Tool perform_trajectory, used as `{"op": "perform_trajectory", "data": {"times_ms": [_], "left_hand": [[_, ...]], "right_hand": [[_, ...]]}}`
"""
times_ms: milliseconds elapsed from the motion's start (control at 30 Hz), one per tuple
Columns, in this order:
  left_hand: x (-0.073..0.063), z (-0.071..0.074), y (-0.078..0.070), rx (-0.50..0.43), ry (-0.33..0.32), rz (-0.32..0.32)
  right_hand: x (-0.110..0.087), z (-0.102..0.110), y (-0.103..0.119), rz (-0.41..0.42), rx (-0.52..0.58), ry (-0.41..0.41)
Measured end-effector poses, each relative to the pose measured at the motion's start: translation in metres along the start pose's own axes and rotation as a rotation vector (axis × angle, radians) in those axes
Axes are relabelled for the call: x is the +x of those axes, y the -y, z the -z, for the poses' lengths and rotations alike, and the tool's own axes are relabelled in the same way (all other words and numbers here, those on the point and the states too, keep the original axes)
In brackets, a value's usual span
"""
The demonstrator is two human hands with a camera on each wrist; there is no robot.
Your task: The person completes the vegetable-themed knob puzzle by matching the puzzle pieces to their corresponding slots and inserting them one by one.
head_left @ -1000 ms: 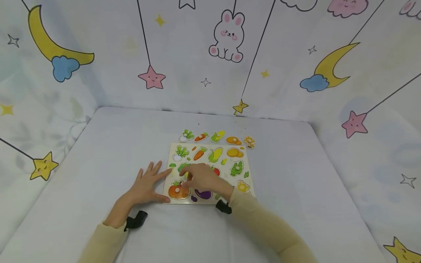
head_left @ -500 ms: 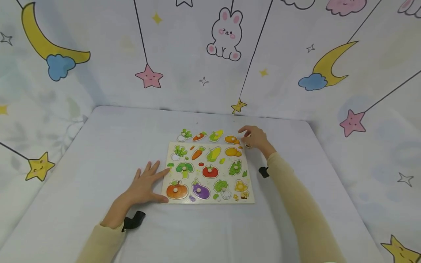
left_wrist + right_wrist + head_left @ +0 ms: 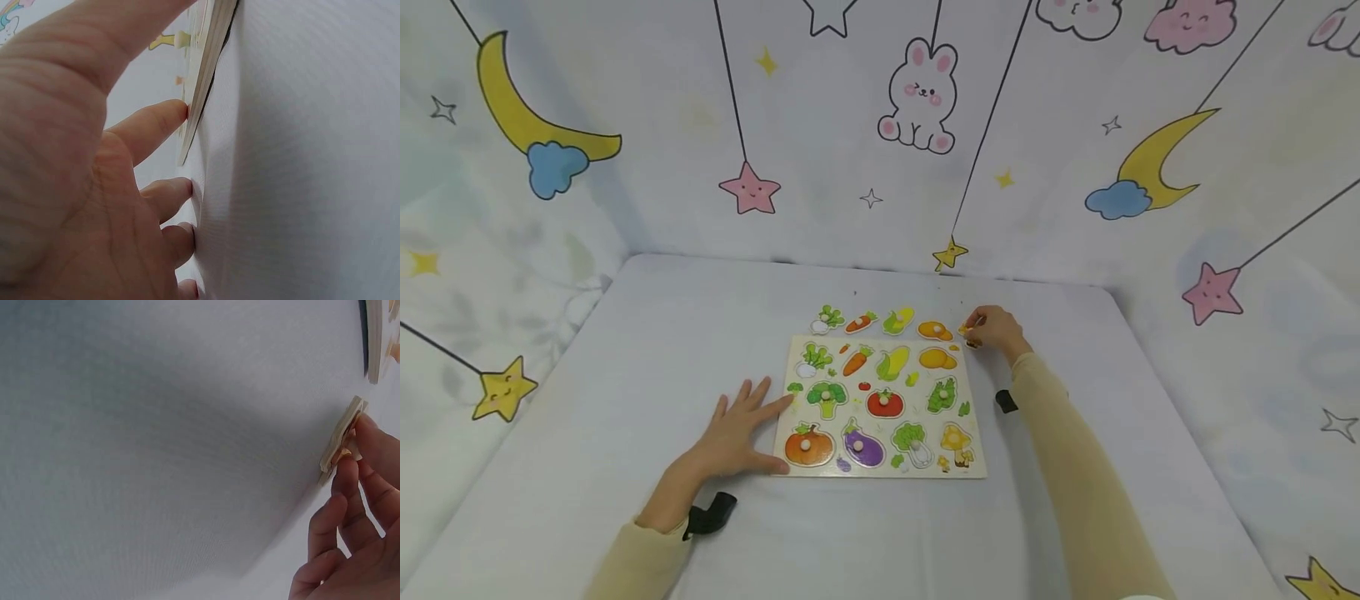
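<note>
A wooden vegetable puzzle board (image 3: pixel 917 400) lies on the white-covered table. My left hand (image 3: pixel 733 435) rests at its left edge, fingers spread, with thumb and index fingertip on the board's side. In the left wrist view, the index fingertip touches the layered board edge (image 3: pixel 206 81). Beyond the board's far right corner, my right hand (image 3: pixel 997 328) pinches the mushroom puzzle piece (image 3: pixel 341 439) between thumb and fingers, and the piece is tilted close over the cloth. The printed mushroom spot (image 3: pixel 956 439) shows at the board's near right.
Loose turnip (image 3: pixel 827 320), carrot (image 3: pixel 861 322), corn (image 3: pixel 898 321) and potato (image 3: pixel 934 331) pieces line the board's far edge. Knobbed pieces, among them pumpkin (image 3: pixel 808 447), eggplant (image 3: pixel 867 451) and tomato (image 3: pixel 886 408), sit in the board. A patterned cloth wall (image 3: pixel 850 108) stands behind.
My right hand has moved from over the board's left middle to the far right corner, and its fingers have closed on the mushroom piece. The left hand stays in place.
</note>
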State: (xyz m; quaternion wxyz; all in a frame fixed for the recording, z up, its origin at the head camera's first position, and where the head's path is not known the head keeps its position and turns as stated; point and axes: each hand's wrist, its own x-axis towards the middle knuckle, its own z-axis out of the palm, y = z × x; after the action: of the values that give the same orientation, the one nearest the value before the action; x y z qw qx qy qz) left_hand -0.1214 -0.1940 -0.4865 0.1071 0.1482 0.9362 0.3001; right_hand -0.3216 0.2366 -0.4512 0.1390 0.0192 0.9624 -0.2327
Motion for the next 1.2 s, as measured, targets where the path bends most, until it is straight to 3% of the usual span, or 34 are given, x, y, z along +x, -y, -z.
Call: {"op": "perform_trajectory", "data": {"times_ms": [333,467,667,933,1200], "left_hand": [[0.0,-0.003,0.0,-0.001,0.003,0.003],[-0.001,-0.006,-0.001,-0.013,0.013,-0.001],[0.0,-0.006,0.0,0.007,0.01,0.004],[0.002,-0.001,-0.002,-0.004,0.007,0.002],[0.0,0.002,-0.003,0.006,0.008,0.012]], "right_hand": [[-0.006,-0.008,-0.012,-0.001,0.132,-0.019],[-0.011,-0.009,-0.017,-0.011,0.142,-0.021],[-0.03,0.001,-0.01,0.042,0.151,-0.032],[-0.09,0.0,0.009,0.123,0.099,0.007],[-0.146,-0.022,0.017,0.178,0.088,0.136]]}}
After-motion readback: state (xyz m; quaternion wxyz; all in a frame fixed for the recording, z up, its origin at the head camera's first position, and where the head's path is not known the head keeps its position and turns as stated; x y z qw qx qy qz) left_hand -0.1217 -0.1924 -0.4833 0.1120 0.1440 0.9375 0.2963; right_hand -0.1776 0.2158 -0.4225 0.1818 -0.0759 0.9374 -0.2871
